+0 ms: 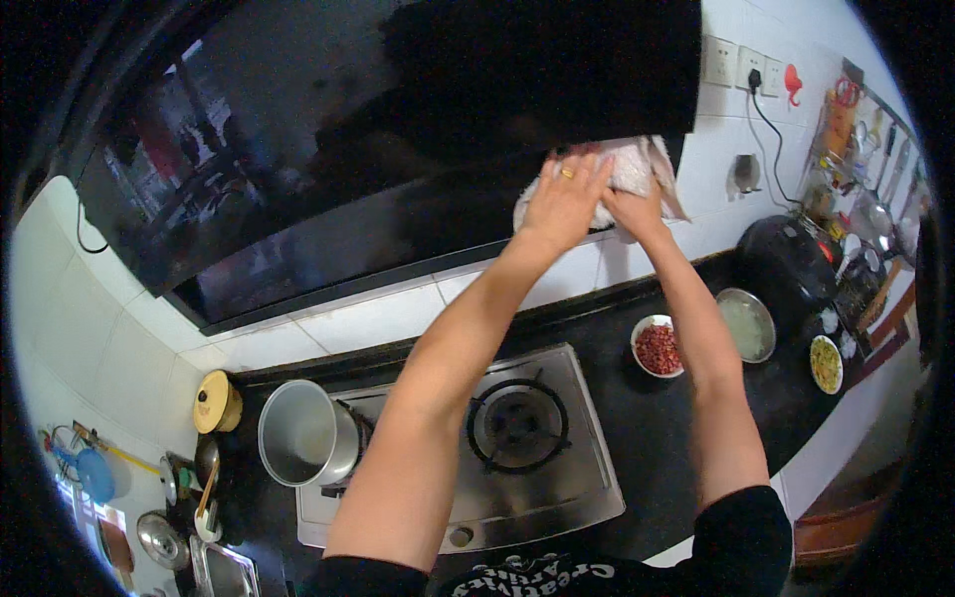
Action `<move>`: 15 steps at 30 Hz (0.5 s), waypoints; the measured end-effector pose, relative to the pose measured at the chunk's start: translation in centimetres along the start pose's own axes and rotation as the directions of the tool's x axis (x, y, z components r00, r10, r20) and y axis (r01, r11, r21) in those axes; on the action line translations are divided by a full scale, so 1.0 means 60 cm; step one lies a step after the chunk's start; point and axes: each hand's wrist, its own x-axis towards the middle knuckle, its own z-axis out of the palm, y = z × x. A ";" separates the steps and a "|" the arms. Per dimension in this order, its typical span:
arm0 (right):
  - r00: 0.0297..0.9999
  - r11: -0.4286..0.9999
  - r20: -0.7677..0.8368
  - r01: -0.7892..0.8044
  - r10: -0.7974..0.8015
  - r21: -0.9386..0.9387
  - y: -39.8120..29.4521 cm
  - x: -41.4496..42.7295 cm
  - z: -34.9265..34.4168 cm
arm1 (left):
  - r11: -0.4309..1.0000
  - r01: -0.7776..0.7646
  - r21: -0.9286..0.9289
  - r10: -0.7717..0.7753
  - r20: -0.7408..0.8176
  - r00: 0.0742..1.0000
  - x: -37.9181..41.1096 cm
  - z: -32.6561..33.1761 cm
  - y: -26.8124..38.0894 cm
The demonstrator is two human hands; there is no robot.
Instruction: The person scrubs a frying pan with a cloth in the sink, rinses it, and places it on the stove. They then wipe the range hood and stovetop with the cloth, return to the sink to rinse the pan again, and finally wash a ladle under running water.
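Note:
Both arms reach up to the lower right of a black glossy range hood [358, 172]. My left hand [568, 195] lies over a pale cloth [634, 168], its fingers on the fabric and a ring on one finger. Close beside it, my right hand [638, 209] grips the same cloth from below, its fingertips partly hidden in the folds. The cloth is bunched against the hood's lower panel, and one corner hangs down at the right.
Below sits a steel gas stove [537, 515] with an aluminium pot [306, 433] on its left burner. Along the dark counter [597, 403] are a bowl of diced reddish food [658, 348], a metal bowl [746, 326], a small dish [826, 364] and a black appliance [783, 257]. Utensils [877, 164] hang at right.

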 end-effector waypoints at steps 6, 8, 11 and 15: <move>0.996 0.998 0.067 0.057 -0.060 0.039 0.010 -0.050 -0.009 | 0.989 -0.036 0.145 0.031 0.031 0.999 -0.075 -0.007 0.000; 0.989 0.994 0.113 0.090 -0.096 0.057 -0.006 -0.055 0.014 | 0.986 -0.045 0.160 0.037 0.059 0.998 -0.112 -0.027 -0.021; 0.962 0.959 0.058 0.271 -0.267 -0.077 -0.085 -0.043 0.050 | 0.971 -0.034 0.237 0.019 0.066 0.998 -0.156 -0.059 -0.062; 0.962 0.963 0.045 0.270 -0.270 -0.001 -0.175 -0.043 0.110 | 0.944 0.054 0.326 -0.078 0.062 0.995 -0.215 -0.100 -0.114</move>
